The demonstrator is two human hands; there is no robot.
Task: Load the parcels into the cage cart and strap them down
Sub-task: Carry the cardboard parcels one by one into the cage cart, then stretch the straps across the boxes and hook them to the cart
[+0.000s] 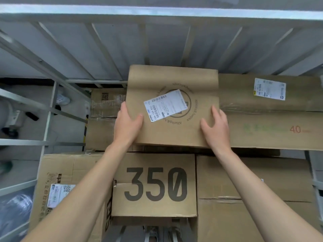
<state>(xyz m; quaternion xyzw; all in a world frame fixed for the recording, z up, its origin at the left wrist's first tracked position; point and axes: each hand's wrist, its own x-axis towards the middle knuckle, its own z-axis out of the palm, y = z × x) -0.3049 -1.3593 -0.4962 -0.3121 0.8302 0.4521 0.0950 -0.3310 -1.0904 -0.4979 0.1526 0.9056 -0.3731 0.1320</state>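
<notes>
Cage cart [157,16], left hand [127,124] grips parcel [174,135] — right hand [217,127] seemingly flat
</notes>
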